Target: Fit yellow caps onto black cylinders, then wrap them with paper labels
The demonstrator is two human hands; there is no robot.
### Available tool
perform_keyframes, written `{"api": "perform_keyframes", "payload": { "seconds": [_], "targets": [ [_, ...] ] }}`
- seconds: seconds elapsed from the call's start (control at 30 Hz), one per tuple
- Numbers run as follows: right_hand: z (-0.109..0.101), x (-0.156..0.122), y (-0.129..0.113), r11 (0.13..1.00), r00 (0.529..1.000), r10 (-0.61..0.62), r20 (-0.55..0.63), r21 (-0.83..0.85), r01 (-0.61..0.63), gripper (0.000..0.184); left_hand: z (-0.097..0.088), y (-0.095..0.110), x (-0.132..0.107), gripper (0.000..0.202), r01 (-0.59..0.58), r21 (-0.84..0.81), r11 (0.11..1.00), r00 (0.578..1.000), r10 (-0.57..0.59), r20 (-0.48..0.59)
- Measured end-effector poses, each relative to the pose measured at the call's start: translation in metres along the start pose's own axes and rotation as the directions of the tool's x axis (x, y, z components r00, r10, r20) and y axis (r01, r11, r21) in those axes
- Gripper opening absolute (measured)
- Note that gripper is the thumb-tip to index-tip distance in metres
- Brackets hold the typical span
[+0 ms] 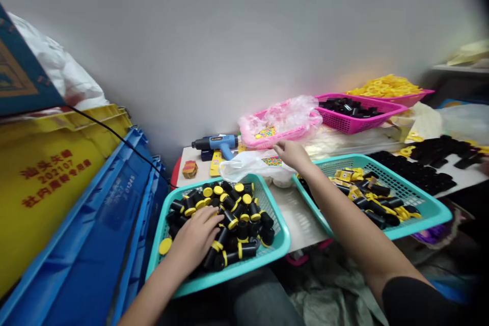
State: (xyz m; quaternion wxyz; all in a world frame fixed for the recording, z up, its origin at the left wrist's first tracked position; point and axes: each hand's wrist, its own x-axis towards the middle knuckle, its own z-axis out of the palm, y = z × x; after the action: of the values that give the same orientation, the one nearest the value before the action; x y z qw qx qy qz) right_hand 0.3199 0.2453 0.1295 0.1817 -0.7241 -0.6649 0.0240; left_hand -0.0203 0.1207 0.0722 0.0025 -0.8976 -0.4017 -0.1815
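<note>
**Hands apart, left hand (196, 237) low, right hand (292, 155) high**

The left hand lies spread over black cylinders with yellow caps (244, 249), roughly forty though the heap hides many, in a teal plastic basket (229, 277); whether it grips one, I cannot tell. One loose yellow cap (165, 246) sits beside its fingers. The open right hand hangs just above a white plastic bag (248, 168). At right on the tabletop (296, 219) sits a second teal basket (420, 214); three pink baskets (382, 111) line the upper right.
</note>
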Motion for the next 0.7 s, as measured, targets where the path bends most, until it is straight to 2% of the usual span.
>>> {"api": "perform_keyframes", "payload": {
  "seconds": [0.1, 0.2, 0.3, 0.37, 0.47, 0.6, 0.7],
  "targets": [
    [-0.021, -0.013, 0.055, 0.995, 0.998, 0.062, 0.011, -0.073, -0.061, 0.044, 0.013, -0.015, -0.004, 0.031, 0.014, 0.041, 0.999, 0.998, -0.011, -0.063],
    [-0.035, -0.026, 0.124, 0.964, 0.976, 0.202, 0.085, -0.192, -0.183, 0.036, 0.024, -0.027, -0.002, 0.034, 0.031, 0.094, 0.995, 0.997, -0.024, -0.074],
    [-0.032, -0.038, 0.185, 0.927, 0.933, 0.301, 0.199, -0.291, -0.237, 0.025, 0.028, -0.031, 0.004, 0.043, 0.044, 0.103, 0.994, 0.998, -0.039, -0.05],
    [-0.022, -0.04, 0.214, 0.909, 0.912, 0.333, 0.238, -0.34, -0.243, 0.027, 0.027, -0.029, 0.007, 0.048, 0.072, 0.091, 0.993, 0.997, -0.069, -0.039],
    [0.0, -0.036, 0.242, 0.896, 0.899, 0.339, 0.279, -0.387, -0.218, 0.035, 0.024, -0.02, 0.009, 0.049, 0.104, 0.077, 0.992, 0.994, -0.101, -0.034],
    [0.022, -0.027, 0.257, 0.894, 0.898, 0.306, 0.317, -0.42, -0.156, 0.045, 0.018, -0.004, 0.008, 0.047, 0.163, 0.052, 0.985, 0.986, -0.161, -0.033],
    [0.029, -0.023, 0.258, 0.905, 0.911, 0.248, 0.329, -0.414, -0.097, 0.034, 0.01, 0.006, 0.004, 0.045, 0.218, 0.028, 0.976, 0.976, -0.217, -0.029]
  ]
}}
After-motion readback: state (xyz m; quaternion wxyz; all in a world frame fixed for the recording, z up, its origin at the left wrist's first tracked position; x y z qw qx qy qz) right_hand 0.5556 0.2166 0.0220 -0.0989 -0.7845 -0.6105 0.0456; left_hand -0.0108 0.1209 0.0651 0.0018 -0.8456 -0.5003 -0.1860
